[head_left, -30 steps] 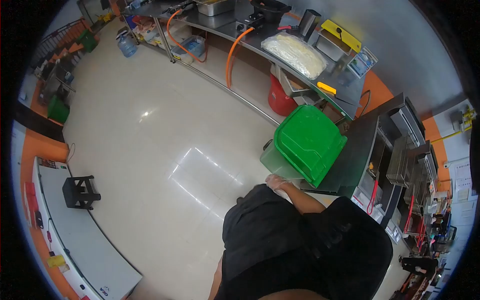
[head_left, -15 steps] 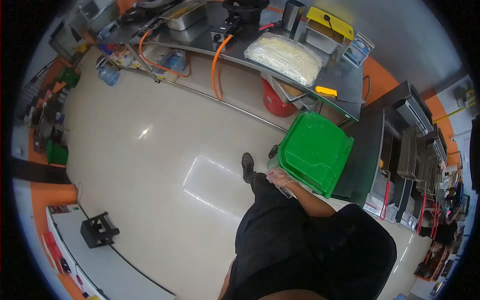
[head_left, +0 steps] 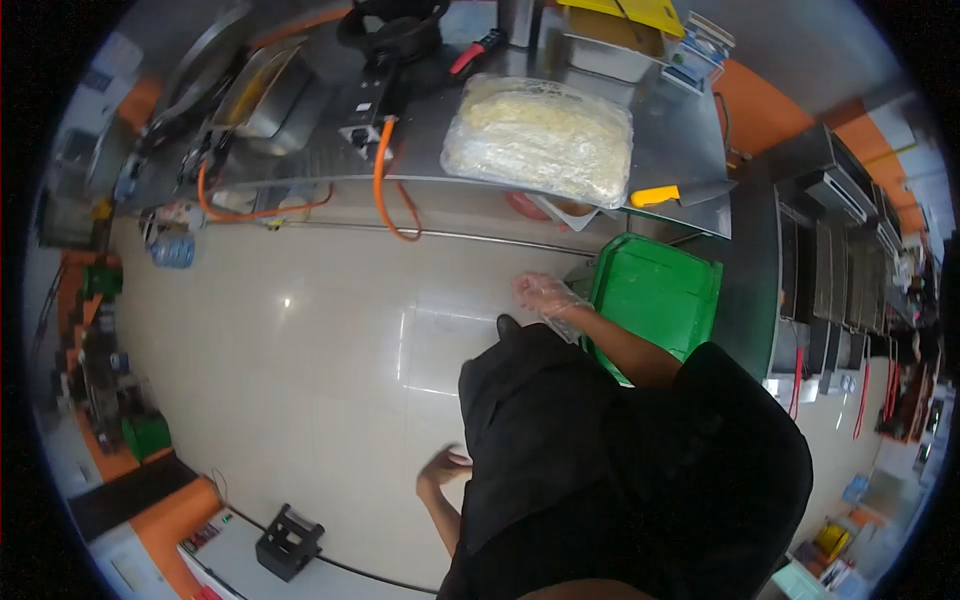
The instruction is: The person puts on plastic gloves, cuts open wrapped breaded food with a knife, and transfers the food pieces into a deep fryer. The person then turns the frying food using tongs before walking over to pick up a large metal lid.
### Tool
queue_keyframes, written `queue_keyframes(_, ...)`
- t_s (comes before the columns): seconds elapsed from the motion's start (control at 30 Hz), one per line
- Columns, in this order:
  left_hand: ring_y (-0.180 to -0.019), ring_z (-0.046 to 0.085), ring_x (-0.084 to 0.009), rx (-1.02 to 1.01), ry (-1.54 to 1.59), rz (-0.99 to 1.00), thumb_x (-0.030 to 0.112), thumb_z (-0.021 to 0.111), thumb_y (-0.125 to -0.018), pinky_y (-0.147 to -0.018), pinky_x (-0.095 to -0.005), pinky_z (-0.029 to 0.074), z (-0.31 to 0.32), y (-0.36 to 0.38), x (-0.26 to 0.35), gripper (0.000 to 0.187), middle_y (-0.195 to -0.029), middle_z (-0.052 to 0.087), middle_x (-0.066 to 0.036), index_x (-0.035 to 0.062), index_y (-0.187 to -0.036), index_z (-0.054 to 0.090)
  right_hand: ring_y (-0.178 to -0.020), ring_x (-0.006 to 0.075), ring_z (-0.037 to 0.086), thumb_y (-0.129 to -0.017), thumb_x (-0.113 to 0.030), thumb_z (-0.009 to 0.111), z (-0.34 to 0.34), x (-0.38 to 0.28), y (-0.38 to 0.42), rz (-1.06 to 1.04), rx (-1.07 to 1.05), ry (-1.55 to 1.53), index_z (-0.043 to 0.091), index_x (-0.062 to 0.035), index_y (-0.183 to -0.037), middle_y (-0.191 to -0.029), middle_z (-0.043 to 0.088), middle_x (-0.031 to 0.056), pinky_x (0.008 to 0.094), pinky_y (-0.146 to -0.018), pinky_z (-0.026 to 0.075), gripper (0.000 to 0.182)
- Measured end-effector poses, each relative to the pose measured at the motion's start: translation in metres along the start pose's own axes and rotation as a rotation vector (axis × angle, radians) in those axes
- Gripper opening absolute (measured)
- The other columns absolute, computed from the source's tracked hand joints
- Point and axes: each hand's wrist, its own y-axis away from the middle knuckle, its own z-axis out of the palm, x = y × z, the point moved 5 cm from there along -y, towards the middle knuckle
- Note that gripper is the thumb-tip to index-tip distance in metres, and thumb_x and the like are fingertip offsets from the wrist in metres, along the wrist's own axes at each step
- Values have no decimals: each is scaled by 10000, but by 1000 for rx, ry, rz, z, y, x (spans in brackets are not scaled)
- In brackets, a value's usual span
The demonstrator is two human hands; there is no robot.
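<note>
My right hand (head_left: 545,294), in a clear plastic glove, hangs beside the green lidded bin (head_left: 655,295). Its fingers curl in loosely, and no object shows in them. Lower down, my left hand (head_left: 443,468) is bare and near the side of my black apron (head_left: 550,430). Its fingers are slightly bent and apart, a little blurred, with nothing held. On the steel table (head_left: 670,150) ahead lies a plastic-wrapped pale slab (head_left: 540,135), apart from both hands. A yellow-handled knife (head_left: 656,196) rests at the table's front right, blade pointing right.
A burner (head_left: 370,135) with an orange hose (head_left: 381,185) stands on the table, a metal pan (head_left: 280,105) to its left. Behind the slab is a steel container (head_left: 612,60) with a yellow lid (head_left: 665,18). Fryer baskets (head_left: 838,275) are at right. A black stool (head_left: 289,541) stands lower left.
The table, slab and knife now appear closer and larger as my body has moved forward and turned. My left hand has come into view. My right hand has swung slightly up and left.
</note>
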Motion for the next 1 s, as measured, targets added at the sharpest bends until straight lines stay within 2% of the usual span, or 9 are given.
queue_keyframes(0.03, -1236, 605, -278, 277, 87, 25, 388, 785, -865, -1048, -350, 451, -43, -6, -5, 778, -1325, 640, -188, 63, -1485, 444, -774, 130, 662, -963, -232, 681, -10, -8, -13, 50, 58, -86, 655, -68, -1155, -880, 678, 32, 307, -673, 556, 254)
queue_keyframes(0.1, -1172, 634, -345, 820, -89, -74, 440, 769, -873, -1002, -453, 489, -135, 50, 113, 778, -1254, 667, -203, -9, -1436, 476, -793, 137, 669, -960, -233, 693, -32, -32, -29, 144, 181, -265, 653, -68, -1159, -894, 682, 46, 317, -685, 562, 262)
queue_keyframes(0.17, -1179, 632, -342, 1067, 110, 198, 371, 753, -905, -1001, -437, 492, -200, 34, 164, 709, -1255, 654, -237, -20, -1429, 480, -790, 149, 665, -964, -233, 689, -65, -64, -26, 159, 399, -448, 648, -59, -1145, -909, 682, 66, 316, -688, 558, 254)
queue_keyframes(0.3, -1177, 628, -368, 915, 84, 738, 211, 698, -954, -999, -416, 489, -287, 25, 319, 467, -1237, 652, -246, -39, -1329, 576, -740, 157, 643, -974, -219, 661, -115, -44, -21, 105, 748, -815, 641, -43, -1098, -898, 680, 83, 310, -681, 549, 216)
queue_keyframes(0.43, -1136, 646, -341, 723, -226, 1029, 111, 681, -940, -979, -405, 491, -319, 36, 467, 327, -1219, 669, -188, 0, -1244, 637, -690, 145, 590, -963, -242, 676, -126, -63, -17, 180, 951, -1144, 639, -23, -981, -836, 653, 64, 292, -647, 507, 223)
queue_keyframes(0.53, -1083, 648, -350, 446, -421, 1153, 113, 689, -927, -943, -422, 499, -321, 18, 539, 308, -1173, 677, -165, 27, -1221, 657, -624, 144, 564, -957, -270, 695, -124, -65, -11, 215, 1134, -1158, 642, -10, -943, -789, 640, 65, 294, -596, 496, 265)
queue_keyframes(0.63, -1037, 641, -359, 247, -607, 1408, 115, 683, -921, -909, -441, 504, -310, 11, 600, 288, -1125, 680, -150, 35, -1197, 671, -611, 142, 571, -952, -283, 707, -138, -81, 0, 301, 1300, -1004, 642, -15, -907, -759, 637, 60, 303, -570, 487, 279)
queue_keyframes(0.83, -1189, 585, -363, 2, -779, 1518, 111, 729, -872, -1017, -438, 458, -274, 7, 674, 374, -1239, 649, -149, 41, -1233, 661, -643, 142, 596, -957, -242, 666, -159, -91, 3, 299, 1358, -787, 652, -8, -925, -761, 642, 63, 304, -592, 491, 237)
queue_keyframes(1.0, -1305, 494, -434, 139, -833, 1568, 116, 766, -819, -1114, -467, 394, -210, 9, 720, 627, -1410, 531, -203, 20, -1390, 525, -675, 136, 604, -952, -183, 632, -184, -117, 9, 121, 1350, -815, 658, 6, -973, -789, 650, 49, 292, -658, 511, 192)
